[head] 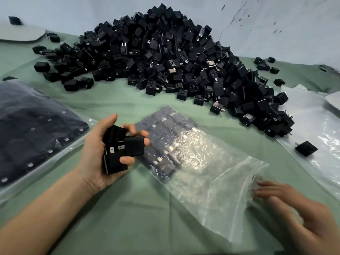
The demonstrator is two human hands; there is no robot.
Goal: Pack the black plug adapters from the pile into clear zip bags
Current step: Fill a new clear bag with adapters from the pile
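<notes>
- At near centre, left hand (103,153) clamps several plug adapters (115,162) in curled fingers; right hand (294,205), blurred, rests straight fingers on the zip bag (202,162) mouth.
- Hazard: the outermost adapter (134,146) may slip out; the slack mouth may close.
- Bag long axis: diagonal, mouth near right.

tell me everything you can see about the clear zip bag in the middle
The clear zip bag is thin, crinkled plastic with bright glare. It lies flat and diagonal on the green cloth. Its far end holds neat rows of black plug adapters, and the near half is empty. The mouth points to the near right, where the blurred right hand touches it with straight fingers. Whether the zip is open is unclear.
</notes>
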